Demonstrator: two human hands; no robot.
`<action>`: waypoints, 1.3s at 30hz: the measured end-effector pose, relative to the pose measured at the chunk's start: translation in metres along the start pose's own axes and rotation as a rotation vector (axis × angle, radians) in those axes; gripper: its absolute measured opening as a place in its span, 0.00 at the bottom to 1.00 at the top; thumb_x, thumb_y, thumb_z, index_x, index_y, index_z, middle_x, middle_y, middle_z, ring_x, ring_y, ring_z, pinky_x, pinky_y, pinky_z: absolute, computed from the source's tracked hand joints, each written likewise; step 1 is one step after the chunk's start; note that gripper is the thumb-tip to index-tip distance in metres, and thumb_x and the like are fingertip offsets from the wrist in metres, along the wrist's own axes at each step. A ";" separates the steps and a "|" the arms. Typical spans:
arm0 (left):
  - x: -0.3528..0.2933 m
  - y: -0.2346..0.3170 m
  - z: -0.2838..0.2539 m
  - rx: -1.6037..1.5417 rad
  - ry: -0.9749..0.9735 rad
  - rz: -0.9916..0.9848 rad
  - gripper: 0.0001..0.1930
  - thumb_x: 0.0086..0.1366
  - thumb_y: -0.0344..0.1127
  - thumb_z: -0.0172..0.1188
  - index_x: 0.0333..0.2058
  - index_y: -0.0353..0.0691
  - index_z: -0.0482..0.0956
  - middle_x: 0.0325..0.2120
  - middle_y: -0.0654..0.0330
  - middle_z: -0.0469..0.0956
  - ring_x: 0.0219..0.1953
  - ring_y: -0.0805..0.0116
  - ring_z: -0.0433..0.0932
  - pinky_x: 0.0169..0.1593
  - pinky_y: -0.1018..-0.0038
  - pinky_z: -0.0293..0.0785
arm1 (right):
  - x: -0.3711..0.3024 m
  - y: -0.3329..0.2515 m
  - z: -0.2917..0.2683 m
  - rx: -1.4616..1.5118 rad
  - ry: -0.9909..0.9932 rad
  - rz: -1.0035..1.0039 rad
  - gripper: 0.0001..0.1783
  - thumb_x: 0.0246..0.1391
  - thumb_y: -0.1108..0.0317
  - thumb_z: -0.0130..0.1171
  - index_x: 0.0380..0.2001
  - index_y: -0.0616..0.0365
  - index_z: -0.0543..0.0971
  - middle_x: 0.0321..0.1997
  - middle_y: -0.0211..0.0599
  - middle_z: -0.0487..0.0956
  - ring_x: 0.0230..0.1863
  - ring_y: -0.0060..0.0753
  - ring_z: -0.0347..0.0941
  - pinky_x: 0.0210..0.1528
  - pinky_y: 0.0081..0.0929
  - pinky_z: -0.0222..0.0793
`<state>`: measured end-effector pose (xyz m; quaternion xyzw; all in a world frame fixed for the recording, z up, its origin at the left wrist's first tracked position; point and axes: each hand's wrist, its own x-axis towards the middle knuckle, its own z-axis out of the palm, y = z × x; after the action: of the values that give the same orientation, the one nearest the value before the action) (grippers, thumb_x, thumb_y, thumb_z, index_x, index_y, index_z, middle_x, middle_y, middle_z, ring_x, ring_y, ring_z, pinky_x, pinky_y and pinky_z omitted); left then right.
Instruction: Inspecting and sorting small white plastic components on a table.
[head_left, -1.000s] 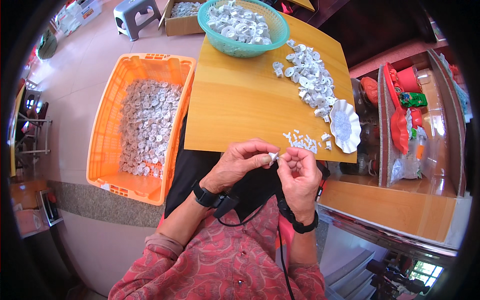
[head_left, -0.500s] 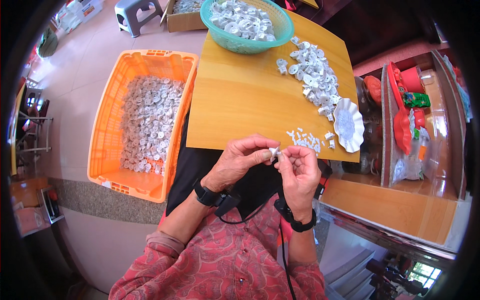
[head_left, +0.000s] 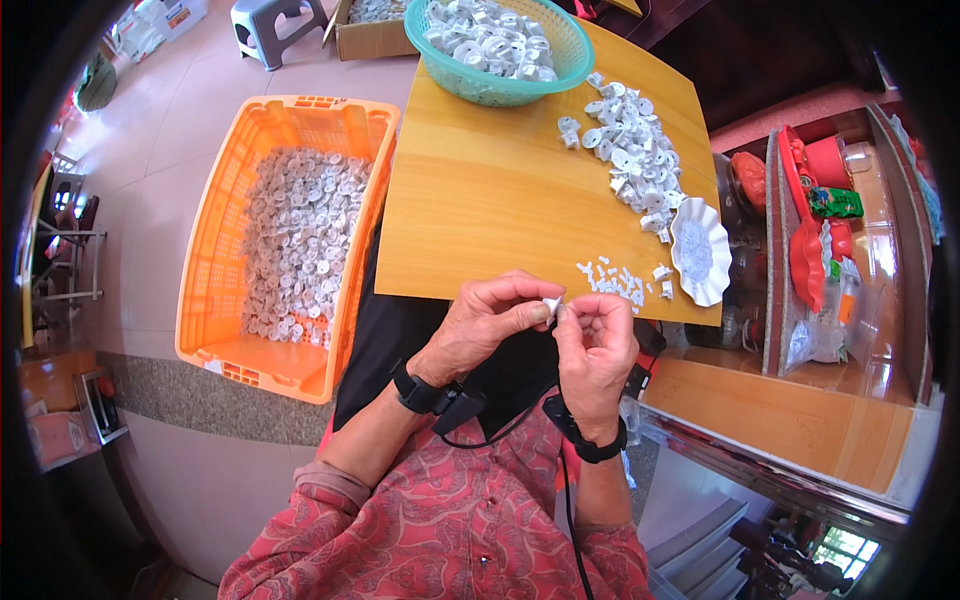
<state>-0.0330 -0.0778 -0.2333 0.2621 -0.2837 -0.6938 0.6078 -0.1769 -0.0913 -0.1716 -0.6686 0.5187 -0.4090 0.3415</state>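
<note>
Thin black cable: The slim black rubbery cable runs between the forearms at lower centre and could snag should the wrists spread.
Pinched part: The small white plastic part sits mid-frame between left hand and right hand, just off the yellow wooden tabletop; a slack pinch could drop it into the lap.
Loose pieces: Tiny white plastic pieces, right of centre, lie near the table edge, where a brushing knuckle could scatter them.
Left hand: It angles up from lower left, thumb and forefinger clamped on the part.
Right hand: Fingers curled, thumb and forefinger pinch the part's right end; any second piece is too small to tell.
</note>
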 end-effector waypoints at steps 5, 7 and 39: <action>0.003 0.001 0.000 -0.010 0.012 0.033 0.13 0.68 0.28 0.60 0.49 0.32 0.79 0.38 0.62 0.81 0.38 0.76 0.78 0.46 0.79 0.76 | 0.004 -0.002 0.002 0.141 -0.015 0.043 0.09 0.58 0.79 0.59 0.39 0.64 0.70 0.29 0.35 0.78 0.27 0.22 0.76 0.30 0.21 0.73; 0.003 0.002 0.000 -0.060 0.017 -0.003 0.13 0.68 0.28 0.59 0.49 0.32 0.79 0.38 0.62 0.80 0.39 0.76 0.77 0.46 0.79 0.76 | 0.005 -0.004 0.001 0.259 -0.020 0.094 0.08 0.59 0.79 0.58 0.40 0.64 0.70 0.29 0.35 0.78 0.28 0.22 0.76 0.30 0.20 0.73; 0.161 0.115 -0.011 0.860 0.315 0.485 0.17 0.64 0.35 0.65 0.47 0.28 0.79 0.31 0.59 0.82 0.32 0.74 0.81 0.37 0.78 0.78 | -0.002 0.065 -0.025 -0.111 0.105 0.049 0.06 0.55 0.76 0.62 0.34 0.63 0.74 0.28 0.38 0.76 0.25 0.31 0.74 0.29 0.29 0.71</action>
<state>0.0347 -0.2503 -0.1622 0.5163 -0.5008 -0.3056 0.6239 -0.2263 -0.1054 -0.2183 -0.6513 0.5740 -0.4054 0.2862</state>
